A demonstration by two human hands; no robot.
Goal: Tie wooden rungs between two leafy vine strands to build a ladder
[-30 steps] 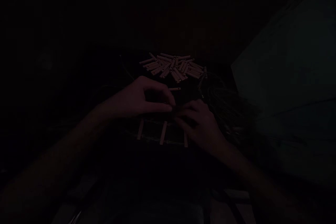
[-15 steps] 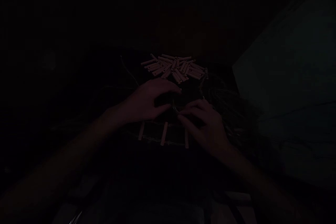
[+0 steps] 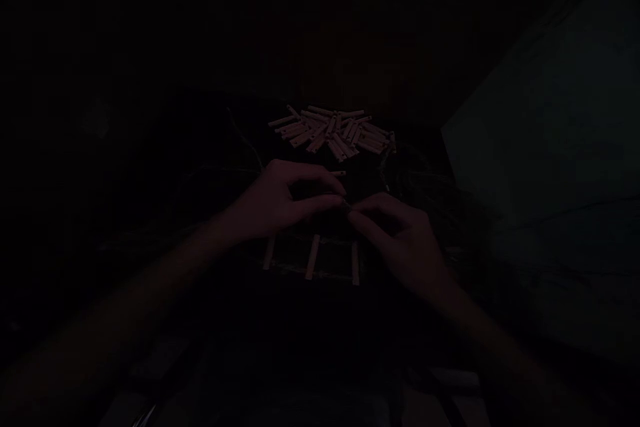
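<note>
Pale wooden sticks (image 3: 327,133) form a loose, crisscrossed heap at 12 o'clock from your hands, well apart from both.

Single stick (image 3: 339,173): lies alone at 12 o'clock, between the heap and your hands, just above your left fingers.

Stick ladder (image 3: 313,257): three parallel sticks joined by two runs of twine, at 6 o'clock, just below your hands. Its top edge is lost in shadow.

Left hand (image 3: 280,203): half closed, fingers curled and reaching toward 3 o'clock.

Right hand (image 3: 400,233): half closed, fingers reaching toward 9 o'clock.

Small pale strand (image 3: 346,205): sits at the meeting point of your two hands, with your fingertips at or just beside it. You cannot tell from this dim view whether either hand grips it, or exactly what it is.

Dark fibre bundle (image 3: 425,180): a shadowy mass at 2 o'clock, just beyond your right hand.

Thin fibre (image 3: 245,140): one loose line at 11 o'clock, near the heap.

Grey-green panel (image 3: 540,147): a large, dim surface at 3 o'clock, well apart from your hands.

Pale block (image 3: 450,380): at 5 o'clock, too dim to identify.
</note>
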